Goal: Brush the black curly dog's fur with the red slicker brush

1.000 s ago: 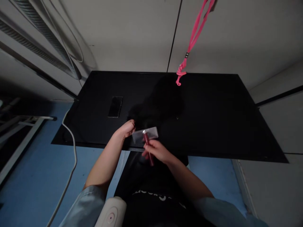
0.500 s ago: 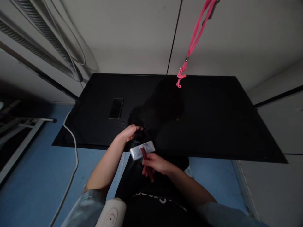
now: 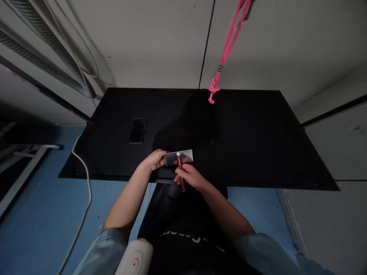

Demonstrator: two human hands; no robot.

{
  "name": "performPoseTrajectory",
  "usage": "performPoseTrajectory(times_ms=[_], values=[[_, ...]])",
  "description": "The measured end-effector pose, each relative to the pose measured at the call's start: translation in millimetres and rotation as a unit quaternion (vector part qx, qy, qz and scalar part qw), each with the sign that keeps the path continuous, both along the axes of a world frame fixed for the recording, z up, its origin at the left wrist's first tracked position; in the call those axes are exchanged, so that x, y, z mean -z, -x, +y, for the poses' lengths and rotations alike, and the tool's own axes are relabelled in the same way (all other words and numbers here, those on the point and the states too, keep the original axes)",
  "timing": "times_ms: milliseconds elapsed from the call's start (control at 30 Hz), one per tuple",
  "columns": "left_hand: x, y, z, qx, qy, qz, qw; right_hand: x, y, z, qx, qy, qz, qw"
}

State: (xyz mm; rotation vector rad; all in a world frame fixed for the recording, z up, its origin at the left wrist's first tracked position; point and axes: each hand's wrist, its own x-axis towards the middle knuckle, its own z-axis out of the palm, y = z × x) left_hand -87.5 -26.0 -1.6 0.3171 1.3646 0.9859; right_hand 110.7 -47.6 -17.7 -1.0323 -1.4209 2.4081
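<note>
A slicker brush (image 3: pixel 187 156) with a flat silvery head and a dark red handle is in my right hand (image 3: pixel 190 175), whose fingers are wrapped round the handle. The brush head lies over the near edge of the table, close to my left fingers; its pins are out of sight. My left hand (image 3: pixel 156 159) is closed at the near end of a black, fluffy animal-like shape (image 3: pixel 197 118), apparently pinching its dark fur. Fur and table are both so dark that its outline is hard to make out.
The black table (image 3: pixel 252 152) carries a smartphone (image 3: pixel 138 130) on its left. A pink looped strap (image 3: pixel 229 42) hangs down over the back edge. Grey corrugated hoses (image 3: pixel 54 38) run along the left wall, and a pale cable (image 3: pixel 89 187) trails past the table's left end.
My right hand has raised the brush from in front of the table edge to over it, beside my left hand. My left hand has shifted only slightly. The view has moved a little.
</note>
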Motion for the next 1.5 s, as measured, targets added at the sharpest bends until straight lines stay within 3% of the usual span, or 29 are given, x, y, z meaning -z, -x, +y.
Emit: performPoseTrajectory(times_ms=[33, 167, 233, 333, 400, 567, 600, 733, 767, 867, 933, 967, 1033, 1100, 1133, 1233, 1300, 1433, 1500], values=[[-1.6, 0.7, -0.8, -0.01, -0.004, 0.008, 1.0, 1.0, -1.0, -1.1, -0.009, 0.006, -0.006, 1.0], [-5.3, 5.5, -1.4, 0.014, -0.055, 0.118, 0.991, 3.2, -5.8, -4.5, -0.159, 0.101, 0.004, 0.982], [-2.5, 8.4, 3.1, -0.007, -0.111, 0.195, 0.975, 2.4, -4.6, 7.6, -0.115, 0.078, 0.037, 0.99], [9.2, 10.2, 15.5, -0.123, -0.176, 0.318, 0.923, 6.4, -1.6, 32.0, 0.034, 0.015, 0.051, 0.998], [21.1, 8.7, 23.7, -0.167, -0.183, 0.368, 0.896, 13.2, -5.4, 34.8, 0.03, 0.018, 0.025, 0.999], [50.8, 2.1, 33.5, -0.211, -0.188, 0.393, 0.875, 14.6, -24.7, 7.8, -0.183, 0.086, -0.022, 0.979], [54.6, 1.7, 34.2, -0.209, -0.192, 0.397, 0.873, 11.1, -24.3, 6.9, -0.18, 0.079, -0.028, 0.98], [60.9, 4.7, 37.7, -0.2, -0.223, 0.407, 0.863, 2.1, -12.2, 13.2, -0.049, -0.002, -0.09, 0.995], [61.0, 6.0, 38.6, -0.196, -0.236, 0.405, 0.861, 2.2, -10.7, 11.6, -0.063, -0.01, -0.107, 0.992], [60.8, 10.0, 40.6, -0.173, -0.273, 0.378, 0.867, 3.2, -14.0, 0.9, -0.223, 0.01, -0.118, 0.968], [60.2, 12.8, 40.3, -0.157, -0.286, 0.365, 0.872, 2.0, -15.7, 1.1, -0.258, 0.02, -0.091, 0.962], [59.2, 14.5, 39.5, -0.149, -0.289, 0.363, 0.873, 1.0, -14.4, 5.2, -0.224, 0.014, -0.07, 0.972], [55.0, 18.6, 36.7, -0.121, -0.298, 0.366, 0.873, -0.3, -8.3, 17.6, -0.08, -0.009, -0.033, 0.996], [47.1, 22.7, 32.6, -0.073, -0.311, 0.376, 0.87, 0.5, -1.7, 25.4, 0.033, -0.019, -0.014, 0.999], [42.3, 24.2, 30.3, -0.045, -0.316, 0.379, 0.869, 1.5, 0.1, 25.1, 0.037, -0.007, -0.012, 0.999], [28.4, 24.8, 24.0, 0.025, -0.312, 0.366, 0.876, 3.3, -0.3, 14.2, -0.111, 0.07, -0.007, 0.991], [22.6, 22.3, 21.9, 0.05, -0.289, 0.337, 0.895, 0.6, -0.7, 12.3, -0.146, 0.074, 0.009, 0.986], [19.8, 17.4, 21.5, 0.038, -0.254, 0.289, 0.922, -6.5, 4.3, 26.1, 0.029, -0.009, 0.019, 0.999], [19.9, 15.9, 20.9, 0.028, -0.259, 0.282, 0.923, -5.3, 2.6, 22.6, 0.015, 0.004, -0.012, 1.0]])
